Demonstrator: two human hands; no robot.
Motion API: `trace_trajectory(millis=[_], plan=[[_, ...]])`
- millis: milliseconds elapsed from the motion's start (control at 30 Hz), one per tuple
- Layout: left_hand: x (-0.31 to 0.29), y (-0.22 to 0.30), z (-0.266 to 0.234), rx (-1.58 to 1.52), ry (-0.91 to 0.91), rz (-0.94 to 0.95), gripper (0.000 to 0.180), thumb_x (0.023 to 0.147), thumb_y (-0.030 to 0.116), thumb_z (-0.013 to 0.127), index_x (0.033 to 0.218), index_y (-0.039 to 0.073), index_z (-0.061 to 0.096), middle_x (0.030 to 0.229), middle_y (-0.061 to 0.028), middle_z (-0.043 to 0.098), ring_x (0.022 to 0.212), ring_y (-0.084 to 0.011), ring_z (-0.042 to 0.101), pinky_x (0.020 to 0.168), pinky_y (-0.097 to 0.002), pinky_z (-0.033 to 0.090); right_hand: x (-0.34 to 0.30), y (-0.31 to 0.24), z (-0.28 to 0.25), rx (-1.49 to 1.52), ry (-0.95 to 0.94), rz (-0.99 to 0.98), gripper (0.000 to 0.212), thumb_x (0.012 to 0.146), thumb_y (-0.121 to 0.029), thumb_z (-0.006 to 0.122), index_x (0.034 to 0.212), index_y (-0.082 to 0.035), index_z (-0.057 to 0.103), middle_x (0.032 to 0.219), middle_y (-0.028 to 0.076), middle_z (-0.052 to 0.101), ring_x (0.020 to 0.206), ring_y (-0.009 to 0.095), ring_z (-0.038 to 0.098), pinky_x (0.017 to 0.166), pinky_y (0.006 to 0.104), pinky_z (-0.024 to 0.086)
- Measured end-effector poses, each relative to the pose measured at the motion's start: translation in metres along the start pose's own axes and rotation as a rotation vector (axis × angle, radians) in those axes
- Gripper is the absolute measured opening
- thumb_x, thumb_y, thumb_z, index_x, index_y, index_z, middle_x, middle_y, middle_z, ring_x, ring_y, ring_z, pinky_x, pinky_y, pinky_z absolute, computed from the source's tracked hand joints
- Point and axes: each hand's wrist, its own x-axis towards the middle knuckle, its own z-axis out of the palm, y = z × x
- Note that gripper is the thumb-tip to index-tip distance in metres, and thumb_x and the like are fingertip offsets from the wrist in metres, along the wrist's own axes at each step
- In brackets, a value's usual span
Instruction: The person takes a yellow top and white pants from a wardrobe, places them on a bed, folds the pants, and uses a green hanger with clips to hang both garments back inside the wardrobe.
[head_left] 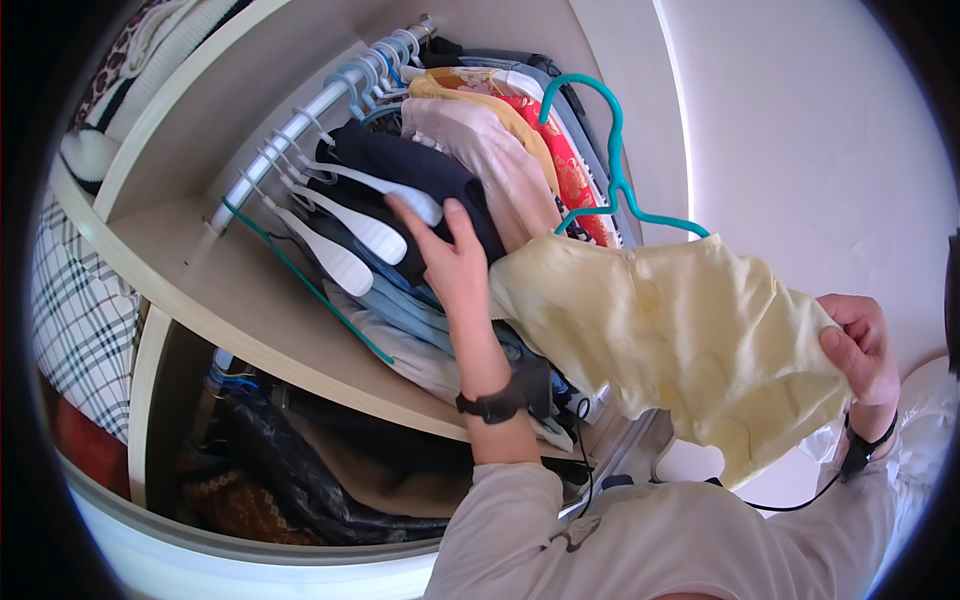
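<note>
A pale yellow satin garment (pixel 690 330) hangs on a teal hanger (pixel 612 150) to the right of the rail, and the hanger's hook is off the rail. My right hand (pixel 862 348) is closed on the garment's edge at the far right. My left hand (pixel 456 262) reaches into the wardrobe with fingers apart, nearest to the end of a white hanger (pixel 412 199) and touching or almost touching it. Around that hand hang a dark garment (pixel 400 160) and a pale pink one (pixel 480 135). Two more white hangers (pixel 365 228) angle down beside it.
A silver rail (pixel 320 105) carries several hangers and clothes, including a red patterned garment (pixel 565 165). Another teal hanger (pixel 300 275) tilts at the left. A wooden shelf (pixel 300 340) crosses above dark bags (pixel 300 470). Plaid fabric (pixel 85 310) fills the left side.
</note>
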Motion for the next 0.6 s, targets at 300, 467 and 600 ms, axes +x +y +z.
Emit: trace_trajectory(millis=[300,467,600], plan=[[-0.035,-0.016,-0.035,0.048,0.314,0.257,0.032,0.093,0.012,0.049,0.119,-0.006,0.052,0.122,-0.0212,0.052,0.109,-0.0236,0.055,0.084,-0.0307,0.047,0.008,0.008,0.001,0.058,-0.011,-0.115,0.032,0.083,-0.014,0.056,0.095,0.015,0.060,0.074,0.012,0.065,0.062,0.012,0.059,0.055,0.0205,0.043],[-0.028,-0.060,-0.016,-0.238,0.132,-0.026,0.051,0.099,0.031,0.034,0.132,-0.009,0.038,0.132,-0.0245,0.043,0.123,-0.0326,0.041,0.103,-0.0367,0.030,0.027,0.002,0.013,0.009,-0.088,-0.029,0.032,0.084,-0.014,0.055,0.099,0.014,0.059,0.079,0.011,0.065,0.067,0.011,0.060,0.058,0.0201,0.044],[-0.002,-0.092,-0.001,-0.486,0.159,-0.250,0.051,0.098,0.031,0.040,0.133,-0.005,0.038,0.133,-0.0154,0.043,0.118,-0.0249,0.045,0.101,-0.0317,0.034,0.042,0.010,0.008,-0.045,-0.133,0.007,0.030,0.087,-0.012,0.053,0.104,0.011,0.059,0.084,0.008,0.065,0.072,0.010,0.059,0.063,0.0198,0.045]])
